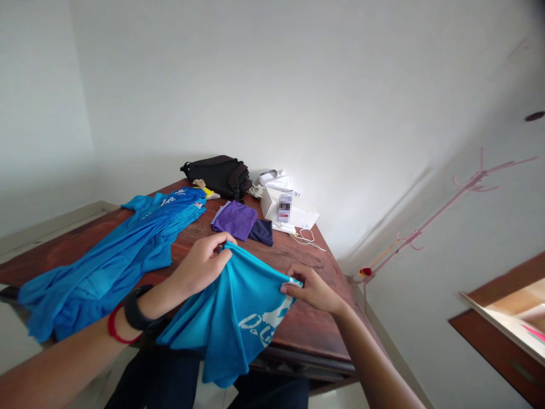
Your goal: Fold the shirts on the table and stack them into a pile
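A turquoise shirt (238, 301) with white lettering hangs between my two hands over the table's front edge. My left hand (208, 258) pinches its upper left part, and the cloth falls in folds below. At the upper right, my right hand (310, 288) grips the shirt between thumb and fingers, next to the white print. Beyond my hands lie a folded purple cloth (238, 218) and a folded dark navy cloth (261, 232). Left of my left arm, a blue garment (106, 267) with white print is spread loosely along the table.
A wooden table (193, 230) is in front of me. At its back are a black bag (217, 175), a white box (298, 213), a white cord (307, 241) and a yellow item (208, 192). A pink coat stand (440, 207) leans into view at right, beside an open drawer (511, 335).
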A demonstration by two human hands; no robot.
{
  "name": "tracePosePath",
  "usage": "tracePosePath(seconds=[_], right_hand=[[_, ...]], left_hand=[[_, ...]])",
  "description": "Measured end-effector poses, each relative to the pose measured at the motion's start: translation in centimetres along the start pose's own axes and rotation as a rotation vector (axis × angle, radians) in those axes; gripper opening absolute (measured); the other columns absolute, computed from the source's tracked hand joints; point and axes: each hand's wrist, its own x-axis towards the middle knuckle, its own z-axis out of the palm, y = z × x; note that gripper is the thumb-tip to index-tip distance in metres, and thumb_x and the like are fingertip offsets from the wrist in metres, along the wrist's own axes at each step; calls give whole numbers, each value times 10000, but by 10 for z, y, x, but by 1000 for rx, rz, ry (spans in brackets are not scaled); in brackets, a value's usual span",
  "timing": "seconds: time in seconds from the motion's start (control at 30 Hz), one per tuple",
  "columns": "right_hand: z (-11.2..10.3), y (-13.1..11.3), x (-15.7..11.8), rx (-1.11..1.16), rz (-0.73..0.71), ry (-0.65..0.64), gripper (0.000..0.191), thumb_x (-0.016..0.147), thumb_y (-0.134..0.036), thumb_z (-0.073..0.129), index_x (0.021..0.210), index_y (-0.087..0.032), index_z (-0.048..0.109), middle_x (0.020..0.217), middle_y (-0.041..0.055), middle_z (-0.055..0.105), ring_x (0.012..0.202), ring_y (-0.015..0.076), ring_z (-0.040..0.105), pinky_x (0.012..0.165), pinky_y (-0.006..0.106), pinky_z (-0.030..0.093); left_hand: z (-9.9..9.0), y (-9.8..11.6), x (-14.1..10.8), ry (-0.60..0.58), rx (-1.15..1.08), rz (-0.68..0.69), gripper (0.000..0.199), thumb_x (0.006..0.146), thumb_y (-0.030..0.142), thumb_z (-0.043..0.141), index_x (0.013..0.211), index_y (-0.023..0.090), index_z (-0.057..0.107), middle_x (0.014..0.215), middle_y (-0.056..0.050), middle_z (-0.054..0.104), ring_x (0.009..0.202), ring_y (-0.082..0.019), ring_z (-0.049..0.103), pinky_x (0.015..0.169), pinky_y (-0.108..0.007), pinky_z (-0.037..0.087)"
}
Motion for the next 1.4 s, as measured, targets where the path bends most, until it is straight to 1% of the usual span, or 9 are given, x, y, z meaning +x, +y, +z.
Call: tracePosePath(seconds=[0.2, 0.4, 0.5, 0.63, 0.8, 0.87, 1.07, 1.23, 1.4], right_hand=[[-9, -45, -44, -37, -107, 278, 348, 877, -478, 762, 894, -227, 521, 777, -31, 541, 662, 123, 487, 561, 237, 399], [5, -56, -64, -148, -117, 190, 322, 848, -461, 796, 803, -203, 608, 830, 8, 618, 719, 141, 559, 600, 246, 453], [7, -65, -74, -122, -83, 253, 315, 866, -487, 767, 802, -201, 655, 827, 24, 646, 730, 155, 604, 598, 249, 485], [-3, -88, -93, -111, -200, 342, 274, 900, -447, 743, 799, -209, 652, 922, 60, 686, 838, 187, 644, 678, 277, 518], [-12, -93, -103, -267, -163, 65, 279, 923, -422, 708, 766, -214, 607, 781, 9, 631, 719, 154, 564, 647, 277, 455], [-12, -89, -105, -281, -113, 36, 316, 933, -428, 689, 738, -212, 566, 710, -16, 576, 648, 129, 493, 592, 259, 405], [-11, -98, -120, -296, -117, 212, 423, 959, -456, 639, 653, -219, 469, 591, -37, 458, 550, 103, 379, 484, 233, 322], [-12, -113, -130, -287, -181, 426, 334, 909, -455, 715, 722, -232, 551, 625, -9, 592, 529, 113, 514, 461, 223, 404], [-17, -117, -142, -296, -150, 462, 213, 867, -445, 778, 860, -255, 682, 691, 16, 686, 546, 146, 616, 446, 231, 474]], left_hand=[[-16, 22, -8, 80, 1, 54, 144, 850, 283, 532, 880, 201, 647, 770, 14, 620, 690, -168, 539, 595, -257, 398], [-19, 37, -12, 93, 11, 81, 137, 839, 281, 539, 859, 195, 643, 746, 18, 607, 644, -154, 517, 584, -257, 402], [-24, 42, -15, 68, 27, 67, 150, 856, 306, 555, 898, 202, 656, 741, 21, 612, 636, -153, 522, 574, -253, 407], [-33, 47, -22, 91, 41, 62, 188, 869, 368, 601, 968, 220, 662, 773, 22, 635, 640, -156, 538, 572, -251, 430], [-29, 43, -18, 19, 36, 27, 209, 873, 387, 598, 962, 210, 664, 825, 4, 670, 704, -176, 586, 607, -253, 465], [-25, 39, -15, -16, 53, 29, 203, 872, 370, 590, 955, 202, 666, 835, -2, 674, 730, -181, 599, 626, -252, 472], [-23, 39, -15, -45, 117, 72, 169, 883, 323, 556, 945, 202, 656, 884, -5, 680, 805, -190, 609, 690, -252, 475], [-30, 43, -18, -93, 166, 84, 153, 884, 309, 538, 944, 216, 645, 859, 7, 673, 809, -193, 601, 730, -262, 460], [-34, 47, -25, -157, 165, 75, 124, 838, 287, 532, 865, 221, 633, 809, 11, 648, 753, -187, 575, 687, -267, 446]])
